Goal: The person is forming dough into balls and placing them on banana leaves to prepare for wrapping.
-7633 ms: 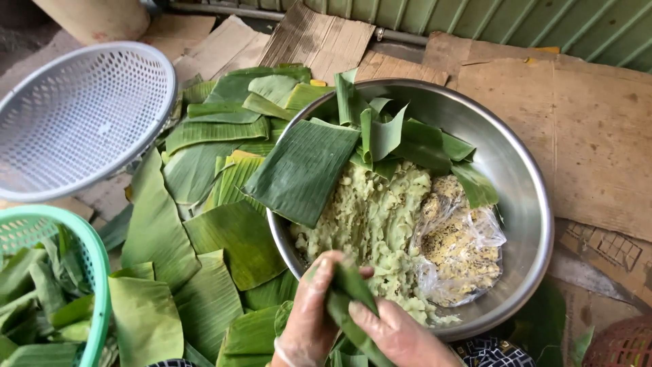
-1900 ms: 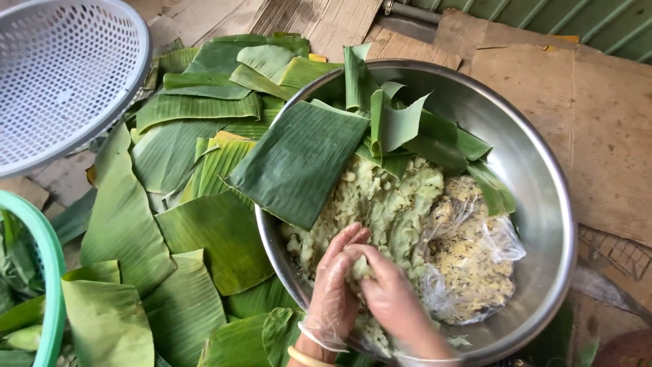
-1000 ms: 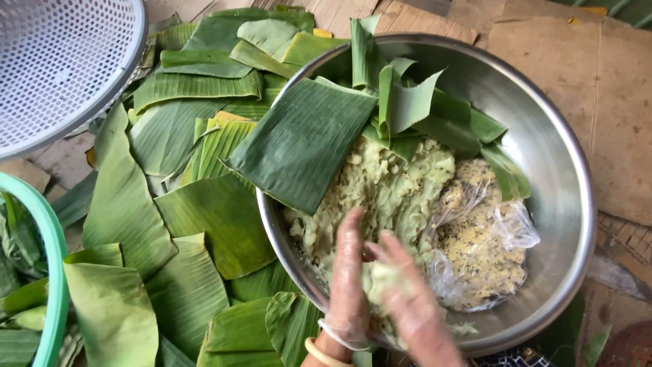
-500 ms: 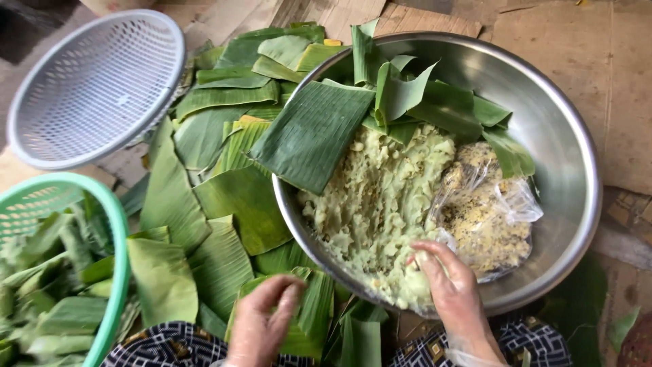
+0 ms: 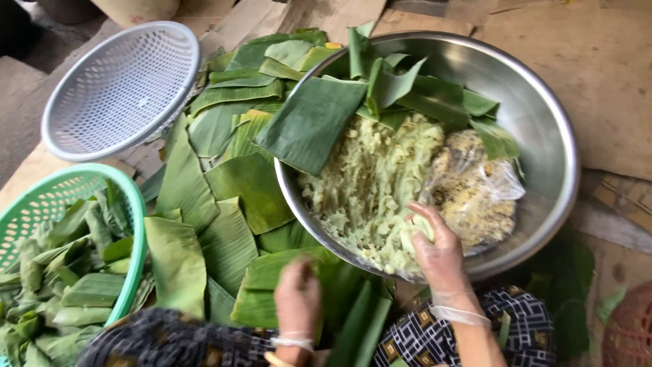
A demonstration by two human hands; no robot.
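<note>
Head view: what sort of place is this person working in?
Probably an informal food-making spot at ground level, perhaps outdoors. Flattened brown cardboard sheets serve as the work surface; cut green banana leaves lie piled beside a large steel bowl of pale green dough, with a green plastic basket of wrapped leaf parcels.

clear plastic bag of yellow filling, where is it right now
In the head view, the plastic bag lies inside the steel bowl, on its right side, beside the green dough and just above the right hand.

Leaves crowd left — bowl right.
</note>
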